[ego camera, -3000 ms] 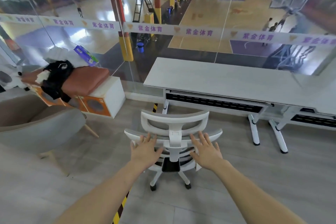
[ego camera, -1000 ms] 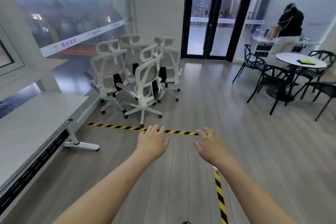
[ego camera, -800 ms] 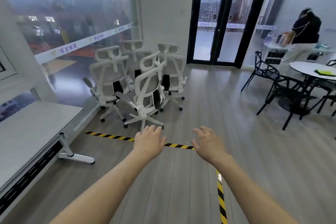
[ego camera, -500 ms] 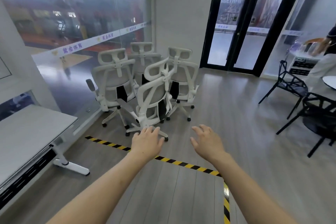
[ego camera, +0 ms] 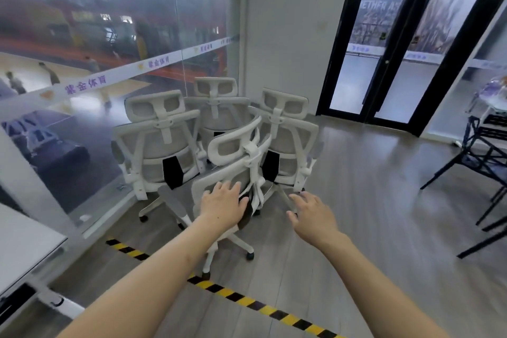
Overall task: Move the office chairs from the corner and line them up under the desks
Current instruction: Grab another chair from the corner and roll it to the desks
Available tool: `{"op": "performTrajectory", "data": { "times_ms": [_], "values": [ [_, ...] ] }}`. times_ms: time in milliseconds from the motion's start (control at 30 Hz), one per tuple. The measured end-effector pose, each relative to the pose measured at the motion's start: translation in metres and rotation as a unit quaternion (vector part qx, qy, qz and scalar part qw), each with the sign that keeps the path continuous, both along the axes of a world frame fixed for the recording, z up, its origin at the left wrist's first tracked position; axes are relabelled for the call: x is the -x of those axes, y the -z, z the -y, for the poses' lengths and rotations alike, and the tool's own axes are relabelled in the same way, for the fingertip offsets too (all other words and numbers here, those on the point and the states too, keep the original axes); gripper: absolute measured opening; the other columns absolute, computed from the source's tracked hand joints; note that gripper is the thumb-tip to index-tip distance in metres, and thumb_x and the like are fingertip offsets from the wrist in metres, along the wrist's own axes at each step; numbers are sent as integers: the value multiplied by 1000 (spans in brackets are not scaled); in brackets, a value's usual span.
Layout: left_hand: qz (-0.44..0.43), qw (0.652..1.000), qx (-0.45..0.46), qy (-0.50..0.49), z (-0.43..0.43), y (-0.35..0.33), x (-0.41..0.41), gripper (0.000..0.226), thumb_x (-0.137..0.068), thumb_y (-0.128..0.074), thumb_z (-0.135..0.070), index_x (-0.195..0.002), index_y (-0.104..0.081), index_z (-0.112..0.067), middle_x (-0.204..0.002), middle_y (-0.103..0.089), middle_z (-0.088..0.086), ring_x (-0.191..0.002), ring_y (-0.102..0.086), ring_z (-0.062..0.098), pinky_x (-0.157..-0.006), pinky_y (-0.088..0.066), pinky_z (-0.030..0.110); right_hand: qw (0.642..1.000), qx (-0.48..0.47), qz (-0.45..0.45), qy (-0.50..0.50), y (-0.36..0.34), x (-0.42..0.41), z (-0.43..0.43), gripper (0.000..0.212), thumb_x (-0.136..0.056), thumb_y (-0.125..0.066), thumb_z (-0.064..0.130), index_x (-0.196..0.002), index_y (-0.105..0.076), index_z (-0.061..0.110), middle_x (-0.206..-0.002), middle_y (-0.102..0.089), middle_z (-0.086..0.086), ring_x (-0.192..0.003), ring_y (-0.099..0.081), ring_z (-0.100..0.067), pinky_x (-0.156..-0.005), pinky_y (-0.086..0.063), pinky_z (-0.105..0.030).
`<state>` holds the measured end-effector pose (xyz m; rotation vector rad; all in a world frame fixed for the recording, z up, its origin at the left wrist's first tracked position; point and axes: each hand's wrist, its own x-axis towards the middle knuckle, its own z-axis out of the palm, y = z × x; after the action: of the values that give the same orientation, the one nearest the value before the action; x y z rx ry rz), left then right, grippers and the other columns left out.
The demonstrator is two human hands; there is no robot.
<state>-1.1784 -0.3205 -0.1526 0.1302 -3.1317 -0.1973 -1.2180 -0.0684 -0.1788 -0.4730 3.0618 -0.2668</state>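
Observation:
Several white mesh office chairs stand bunched in the corner by the glass wall. The nearest chair (ego camera: 238, 151) is turned at an angle, its back towards me. My left hand (ego camera: 222, 204) is stretched out with fingers apart, right at the lower backrest; whether it touches is unclear. My right hand (ego camera: 312, 214) hovers open to the right of that chair, holding nothing. Behind stand a left chair (ego camera: 156, 143), a middle chair (ego camera: 215, 107) and a right chair (ego camera: 288, 129). A grey desk (ego camera: 24, 239) edge shows at the lower left.
Black-and-yellow tape (ego camera: 247, 302) crosses the wood floor just in front of me. Black-framed glass doors (ego camera: 384, 68) are at the back right. Black metal chairs (ego camera: 482, 162) stand at the right edge. The glass wall (ego camera: 82, 77) bounds the left side.
I turned from the chair pushed to the desk and walked to the corner. The chairs are now much closer, and my left hand has reached the nearest backrest.

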Motion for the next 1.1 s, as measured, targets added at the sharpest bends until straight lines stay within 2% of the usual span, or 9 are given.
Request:
{"op": "performTrajectory", "data": {
  "times_ms": [233, 300, 400, 533, 667, 800, 933, 1100],
  "values": [
    [16, 999, -7, -46, 11, 18, 120, 52, -106, -36, -54, -148, -41, -24, -145, -53, 4, -136, -46, 25, -104, -44, 48, 998, 1, 10, -68, 15, 153, 36, 54, -104, -45, 49, -153, -40, 29, -157, -42, -5, -145, -37, -27, -114, -38, -47],
    [29, 997, -9, -77, 18, 29, 151, 55, -106, -35, -54, -152, -38, -25, -147, -50, 6, -138, -44, 27, -105, -42, 49, 995, 7, 10, -94, 23, 200, 48, 54, -103, -48, 48, -153, -40, 29, -156, -42, -5, -144, -38, -27, -112, -40, -46],
    [68, 989, -7, -128, 23, 47, 193, 62, -105, -33, -56, -160, -27, -26, -158, -41, 9, -144, -38, 32, -108, -40, 52, 992, 9, 25, -126, 34, 270, 63, 58, -102, -48, 48, -156, -36, 31, -158, -40, -4, -146, -36, -27, -106, -43, -45],
    [139, 968, -43, -206, 20, 75, 235, 68, -106, -30, -59, -165, -9, -33, -171, -14, 12, -157, -16, 36, -118, -28, 59, 980, 2, 78, -181, 53, 346, 75, 59, -102, -45, 47, -157, -34, 28, -160, -36, -7, -149, -28, -27, -112, -41, -47],
    [149, 948, -73, -271, 15, 106, 260, 70, -104, -26, -63, -164, 0, -38, -174, 3, 10, -159, -1, 38, -120, -20, 65, 967, -17, 97, -234, 72, 413, 91, 67, -104, -42, 53, -163, -19, 31, -173, -8, -10, -159, -3, -30, -123, -26, -51],
    [132, 937, -46, -320, 5, 128, 272, 72, -102, -20, -69, -163, 6, -41, -174, 8, 13, -158, 8, 41, -120, -10, 69, 952, -43, 112, -283, 99, 450, 102, 76, -100, -36, 66, -164, -4, 39, -173, 4, -10, -159, 9, -32, -126, -14, -56],
    [120, 925, -63, -354, 2, 136, 280, 72, -98, -18, -76, -158, 13, -51, -174, 4, 8, -159, 9, 36, -118, -8, 73, 948, -37, 95, -303, 123, 460, 99, 77, -98, -31, 73, -161, 5, 48, -172, 19, -2, -157, 20, -31, -124, -4, -63],
    [121, 917, -61, -374, -9, 143, 263, 74, -92, -13, -81, -156, 15, -56, -175, 2, 3, -159, 12, 29, -116, -6, 75, 942, -11, 83, -324, 131, 445, 87, 73, -99, -26, 73, -159, 9, 52, -171, 21, 0, -156, 21, -33, -123, 1, -66]
  ]
}}
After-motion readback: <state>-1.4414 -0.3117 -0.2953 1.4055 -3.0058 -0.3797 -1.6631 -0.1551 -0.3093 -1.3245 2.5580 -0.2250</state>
